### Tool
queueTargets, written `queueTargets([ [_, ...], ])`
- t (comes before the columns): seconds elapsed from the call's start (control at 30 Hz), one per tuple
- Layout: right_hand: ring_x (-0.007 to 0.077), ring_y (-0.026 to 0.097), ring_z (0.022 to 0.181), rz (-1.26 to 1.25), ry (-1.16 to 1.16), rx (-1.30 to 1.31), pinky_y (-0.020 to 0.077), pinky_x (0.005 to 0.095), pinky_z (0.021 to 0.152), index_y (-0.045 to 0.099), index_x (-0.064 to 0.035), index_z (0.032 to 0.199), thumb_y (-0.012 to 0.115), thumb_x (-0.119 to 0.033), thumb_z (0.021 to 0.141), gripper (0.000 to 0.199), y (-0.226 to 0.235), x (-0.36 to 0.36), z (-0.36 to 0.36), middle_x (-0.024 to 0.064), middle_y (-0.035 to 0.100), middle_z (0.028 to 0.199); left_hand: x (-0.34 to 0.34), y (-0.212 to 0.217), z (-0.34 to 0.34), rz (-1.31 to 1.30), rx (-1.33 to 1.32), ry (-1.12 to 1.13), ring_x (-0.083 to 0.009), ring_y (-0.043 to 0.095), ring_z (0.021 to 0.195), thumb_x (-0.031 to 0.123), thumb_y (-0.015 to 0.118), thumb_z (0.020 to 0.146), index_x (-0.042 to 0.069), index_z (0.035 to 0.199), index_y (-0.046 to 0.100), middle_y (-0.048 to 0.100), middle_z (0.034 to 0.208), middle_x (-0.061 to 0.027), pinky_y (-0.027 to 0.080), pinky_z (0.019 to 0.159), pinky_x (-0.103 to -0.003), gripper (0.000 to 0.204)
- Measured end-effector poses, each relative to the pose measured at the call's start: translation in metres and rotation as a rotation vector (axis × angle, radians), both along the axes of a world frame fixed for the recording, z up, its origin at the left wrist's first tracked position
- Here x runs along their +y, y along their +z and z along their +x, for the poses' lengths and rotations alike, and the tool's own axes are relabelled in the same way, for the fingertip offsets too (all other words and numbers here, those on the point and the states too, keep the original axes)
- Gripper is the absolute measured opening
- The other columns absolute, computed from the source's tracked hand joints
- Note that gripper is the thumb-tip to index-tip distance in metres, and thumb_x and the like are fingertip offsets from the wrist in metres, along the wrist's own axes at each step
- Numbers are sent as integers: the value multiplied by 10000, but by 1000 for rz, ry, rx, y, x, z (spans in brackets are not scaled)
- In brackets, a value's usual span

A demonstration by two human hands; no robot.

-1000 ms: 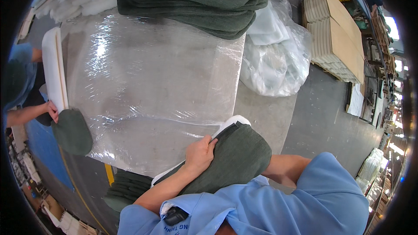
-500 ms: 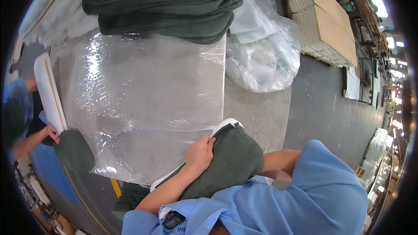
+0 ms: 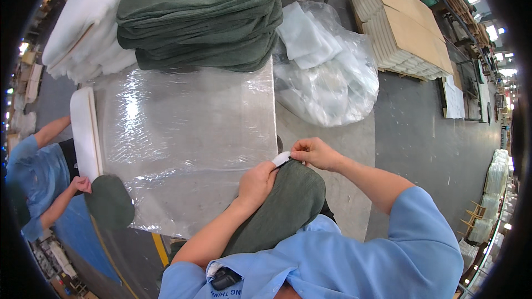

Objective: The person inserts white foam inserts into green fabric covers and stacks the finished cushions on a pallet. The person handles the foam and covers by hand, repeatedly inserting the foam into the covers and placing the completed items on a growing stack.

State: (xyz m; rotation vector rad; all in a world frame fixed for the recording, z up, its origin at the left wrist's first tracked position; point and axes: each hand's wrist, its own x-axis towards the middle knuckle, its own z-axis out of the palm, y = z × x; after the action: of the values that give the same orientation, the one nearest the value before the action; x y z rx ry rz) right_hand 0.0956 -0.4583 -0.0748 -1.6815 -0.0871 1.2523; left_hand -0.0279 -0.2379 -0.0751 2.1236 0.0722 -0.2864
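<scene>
A dark green fabric cover (image 3: pixel 282 205) lies against my body at the table's near edge, with a white pad (image 3: pixel 281 159) showing along its far rim. My left hand (image 3: pixel 257 187) is closed on the left edge of the cover, thumb near the dark edging. At the cover's far end, my right hand (image 3: pixel 314 154) pinches that edging beside the white pad. The lower part of the cover is hidden by my left forearm and shirt.
Clear plastic film covers the table (image 3: pixel 188 127). A stack of green covers (image 3: pixel 199 22) stands at its far side, beside white padding (image 3: pixel 88 16). Bagged white material (image 3: pixel 327 72) sits right of it, near stacked boards (image 3: pixel 404 22). At left, a co-worker's hand (image 3: pixel 82 184) holds a green-ended white pad (image 3: pixel 85 133).
My right hand has come from behind the cover's right side up to its far end and now pinches the edge. My left hand keeps its grip. The view has shifted slightly.
</scene>
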Motion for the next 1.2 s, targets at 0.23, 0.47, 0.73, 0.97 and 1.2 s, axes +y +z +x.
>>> queueTargets([
  [0.23,105,609,864,34,161,-16,537,301,764,687,-48,1088,644,-238,1070,196,-8,-9,10,-10,670,932,-10,-11,0,12,-118,-22,-367,658,935,131,699,967,38,1030,690,647,1041,-145,524,793,-453,113],
  [0.47,93,604,872,128,266,167,543,290,776,689,-59,1077,669,-252,1060,194,-10,-27,15,-24,654,914,-24,-29,-4,-154,-139,-31,-364,649,1016,171,682,988,11,1086,695,650,1085,-168,517,889,-453,188],
  [0.73,55,548,781,86,-125,172,465,256,677,653,-79,966,659,-244,1070,195,-56,-32,-24,-47,629,869,-40,-30,20,73,35,-130,-439,648,891,270,635,1008,0,885,653,705,894,-191,491,815,-556,298],
  [0.97,71,542,705,-58,-261,316,459,281,615,658,-73,953,660,-211,1063,177,-86,-24,-28,-35,632,831,-52,-30,29,370,64,-99,-383,602,947,245,659,987,37,835,652,670,917,-157,439,818,-528,258],
  [1.2,77,570,723,60,-448,450,473,285,644,665,-65,947,680,-242,1057,209,-101,-14,-41,-25,650,840,-45,-40,27,396,-69,-7,-332,536,1028,235,722,930,54,870,695,555,1074,-108,401,844,-486,193],
])
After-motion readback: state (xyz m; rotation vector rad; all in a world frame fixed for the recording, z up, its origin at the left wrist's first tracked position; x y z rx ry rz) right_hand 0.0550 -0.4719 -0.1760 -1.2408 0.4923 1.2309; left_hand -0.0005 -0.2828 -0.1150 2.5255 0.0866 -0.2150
